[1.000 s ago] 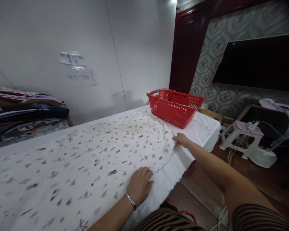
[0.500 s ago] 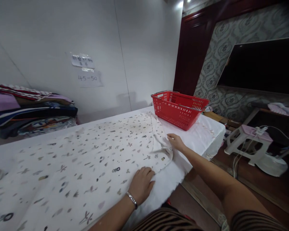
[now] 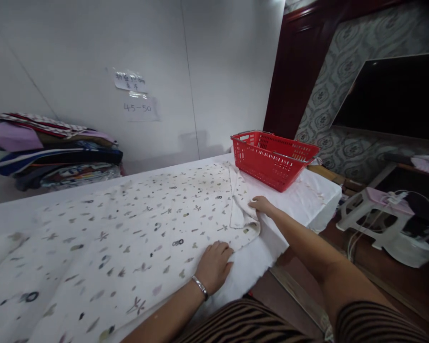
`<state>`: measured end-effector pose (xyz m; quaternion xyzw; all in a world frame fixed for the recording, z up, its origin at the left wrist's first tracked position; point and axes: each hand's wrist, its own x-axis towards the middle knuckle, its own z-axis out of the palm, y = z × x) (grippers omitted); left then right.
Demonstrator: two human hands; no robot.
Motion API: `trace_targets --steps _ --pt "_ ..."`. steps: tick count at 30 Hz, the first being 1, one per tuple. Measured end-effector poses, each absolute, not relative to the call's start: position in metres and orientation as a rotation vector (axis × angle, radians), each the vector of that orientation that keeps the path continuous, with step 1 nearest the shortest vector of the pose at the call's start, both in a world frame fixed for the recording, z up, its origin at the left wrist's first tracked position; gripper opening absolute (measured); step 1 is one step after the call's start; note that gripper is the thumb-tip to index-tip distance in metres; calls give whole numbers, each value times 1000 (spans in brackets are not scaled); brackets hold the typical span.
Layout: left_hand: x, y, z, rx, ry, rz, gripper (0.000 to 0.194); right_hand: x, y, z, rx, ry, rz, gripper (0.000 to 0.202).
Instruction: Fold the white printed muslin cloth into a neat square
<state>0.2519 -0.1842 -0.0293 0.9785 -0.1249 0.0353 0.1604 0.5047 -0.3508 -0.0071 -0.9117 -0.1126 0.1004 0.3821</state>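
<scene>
A white cloth point(image 3: 128, 238) printed with small plants and shapes lies spread over the white-covered table point(image 3: 264, 257). Its right end is turned over in a loose, creased flap. My left hand point(image 3: 214, 267), with a silver bracelet at the wrist, rests flat on the cloth's near edge, fingers lying down. At the right end, my right hand point(image 3: 262, 206) pinches the edge of the cloth between thumb and fingers.
A red basket point(image 3: 271, 162) stands at the table's back right. On the far left is a stack of folded fabrics point(image 3: 57, 155). Right of the table are a stool point(image 3: 379, 209) with cables and a dark screen point(image 3: 396, 97). Paper signs hang on the wall.
The view has shifted slightly, so the scene sits further right. The turned-over flap at the cloth's right end now lies flatter and wider. Both hands keep nearly the same places on the cloth.
</scene>
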Motion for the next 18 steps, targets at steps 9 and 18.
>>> trace_targets --steps 9,18 --pt "254 -186 -30 2806 -367 114 21 468 -328 2 -2313 -1108 -173 44" --pt "251 -187 -29 2797 -369 110 23 447 -317 -18 -2380 -1447 -2 56"
